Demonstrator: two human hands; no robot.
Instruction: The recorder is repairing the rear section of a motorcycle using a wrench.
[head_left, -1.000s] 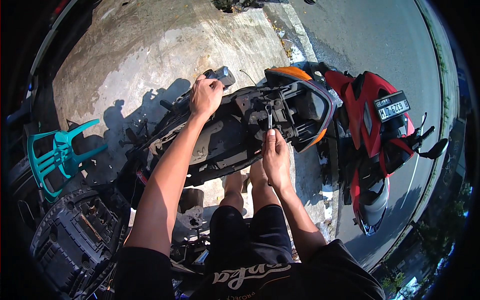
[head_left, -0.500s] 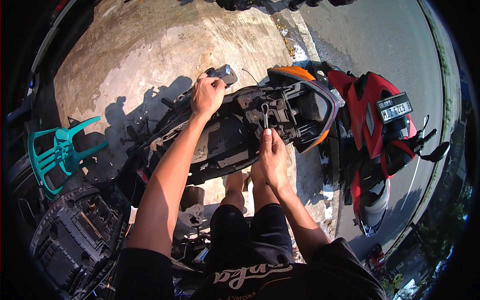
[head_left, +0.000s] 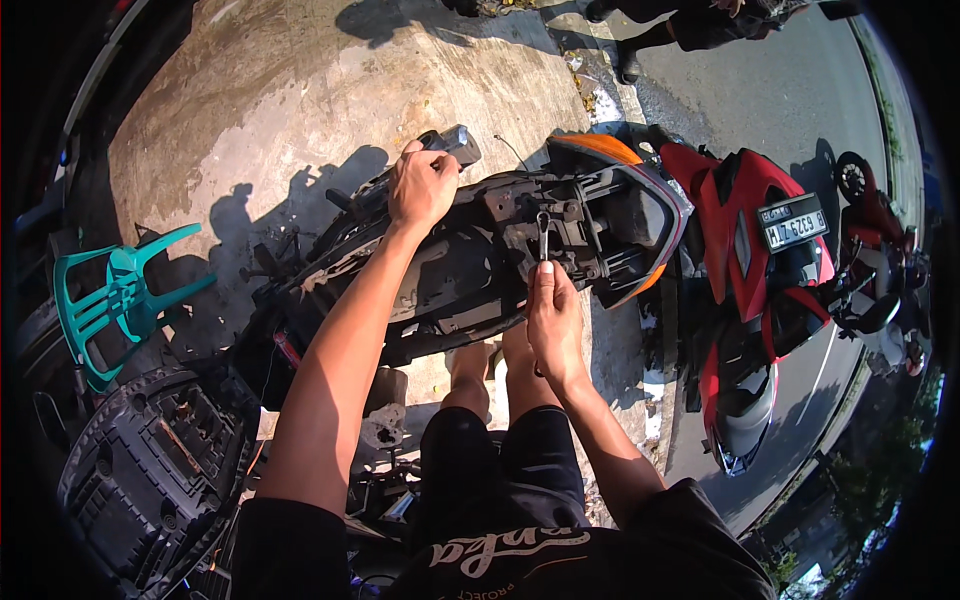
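Note:
My left hand point(head_left: 423, 185) is closed on a dark part with a metallic end point(head_left: 460, 146) on the far side of a stripped motorbike tail point(head_left: 450, 262). My right hand point(head_left: 555, 320) grips a silver wrench point(head_left: 544, 233), held upright in the picture, its ring end over the black bracketry near the rear; whether it sits on a bolt is too small to tell. Right of the wrench is the tail section with orange panels point(head_left: 597, 147) and a dark housing.
A teal plastic chair point(head_left: 130, 285) lies at left above a black molded tray point(head_left: 150, 475). A red scooter point(head_left: 740, 230) stands close at right beside the road point(head_left: 760, 85). Another scooter point(head_left: 880, 270) is at the far right. A person's legs point(head_left: 670, 30) show at the top.
A person's legs and shadow have come in at the top, and another scooter at the far right. My hands and the wrench have shifted only slightly.

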